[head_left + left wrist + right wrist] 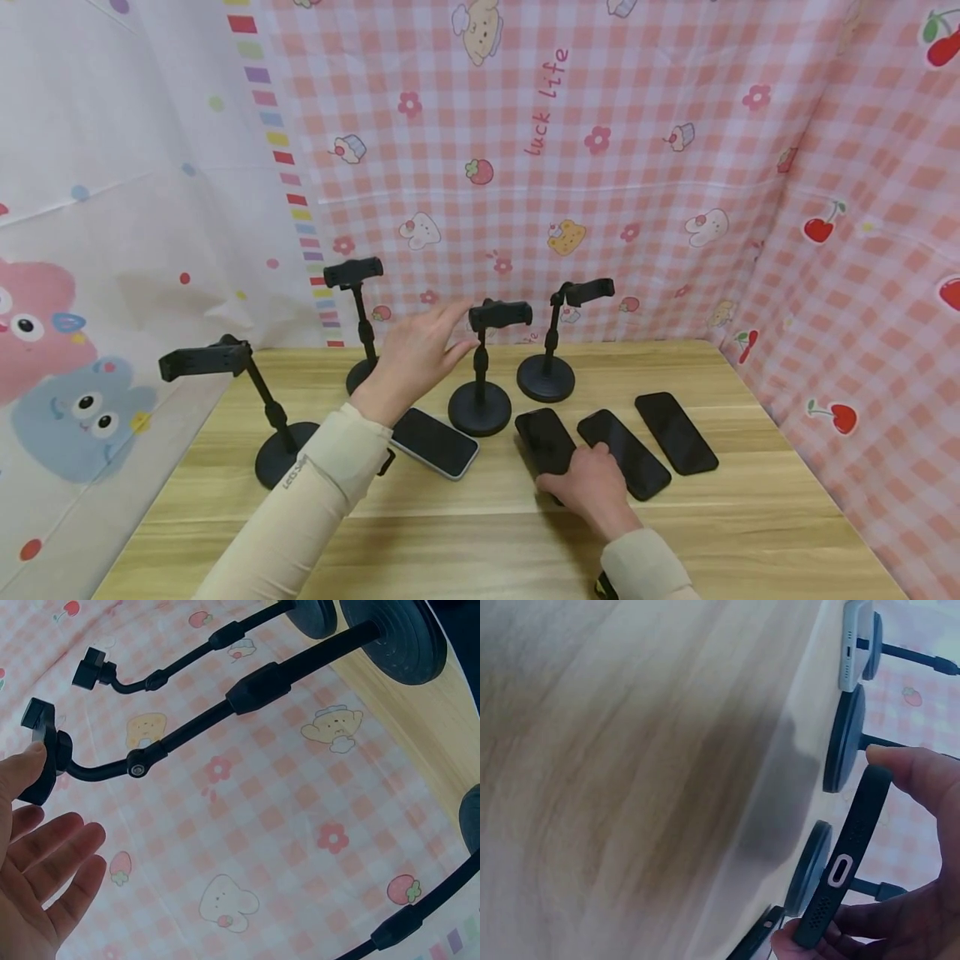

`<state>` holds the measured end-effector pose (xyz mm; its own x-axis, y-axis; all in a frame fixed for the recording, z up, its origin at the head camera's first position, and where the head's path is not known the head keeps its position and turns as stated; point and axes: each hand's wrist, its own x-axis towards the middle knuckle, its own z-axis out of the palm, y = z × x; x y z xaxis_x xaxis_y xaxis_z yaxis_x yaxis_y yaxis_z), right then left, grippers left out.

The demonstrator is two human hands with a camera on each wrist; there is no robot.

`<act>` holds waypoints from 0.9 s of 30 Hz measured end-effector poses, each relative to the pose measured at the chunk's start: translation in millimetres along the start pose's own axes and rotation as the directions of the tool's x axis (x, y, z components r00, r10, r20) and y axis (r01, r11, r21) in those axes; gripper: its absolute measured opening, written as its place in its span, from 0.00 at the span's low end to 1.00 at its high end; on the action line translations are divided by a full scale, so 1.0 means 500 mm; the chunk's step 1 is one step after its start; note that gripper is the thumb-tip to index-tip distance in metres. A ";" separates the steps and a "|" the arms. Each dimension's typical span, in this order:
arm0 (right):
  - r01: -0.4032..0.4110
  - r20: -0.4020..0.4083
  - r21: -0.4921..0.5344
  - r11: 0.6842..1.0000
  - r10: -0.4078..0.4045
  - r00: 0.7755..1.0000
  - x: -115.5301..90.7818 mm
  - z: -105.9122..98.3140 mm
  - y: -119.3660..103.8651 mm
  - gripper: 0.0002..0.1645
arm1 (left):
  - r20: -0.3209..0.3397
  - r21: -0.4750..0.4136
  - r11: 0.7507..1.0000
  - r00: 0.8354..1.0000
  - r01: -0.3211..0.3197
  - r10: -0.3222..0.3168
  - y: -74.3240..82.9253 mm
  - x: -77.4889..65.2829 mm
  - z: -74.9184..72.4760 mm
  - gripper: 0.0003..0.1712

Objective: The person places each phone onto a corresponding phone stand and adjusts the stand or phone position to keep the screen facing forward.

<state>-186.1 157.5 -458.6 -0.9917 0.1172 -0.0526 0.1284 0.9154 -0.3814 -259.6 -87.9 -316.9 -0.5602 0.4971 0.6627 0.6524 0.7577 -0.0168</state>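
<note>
My left hand [415,354] reaches to the left end of the clamp of the middle phone stand [480,408]. In the left wrist view the thumb overlaps the clamp [45,761], while the other fingers spread loosely beside it. My right hand [594,483] grips a black smartphone [543,429] across its long edges. The right wrist view shows this phone's charging-port end [841,870] between thumb and fingers. To its right lie a second black phone [630,458] and a third black phone [677,433], screens up.
A silver-edged phone [438,446] lies below the left forearm. Other black phone stands rise at the front left [281,450], the back left [365,329] and the back right [546,377]. Patterned cloth [637,167] hangs behind the wooden table [465,533] and along its sides.
</note>
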 end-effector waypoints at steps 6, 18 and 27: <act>-0.008 -0.066 0.043 0.999 0.011 0.998 -0.003 -0.008 -0.006 0.48 | -0.025 -0.012 1.000 0.999 -0.020 0.020 0.002 0.001 0.000 0.28; 0.043 -0.220 0.138 0.990 -0.012 0.975 -0.013 -0.027 -0.026 0.53 | -0.049 -0.018 0.999 0.998 -0.037 0.036 0.005 0.003 0.001 0.27; 0.086 -0.304 0.206 0.975 -0.019 0.952 -0.022 -0.047 -0.037 0.54 | -0.048 -0.026 0.999 0.998 -0.035 0.034 0.005 0.004 0.001 0.26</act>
<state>-177.5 148.1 -429.4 -0.9480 0.2109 0.2381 0.0408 0.8230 -0.5666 -259.2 -84.8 -316.2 -0.5126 0.5012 0.6972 0.6848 0.7285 -0.0202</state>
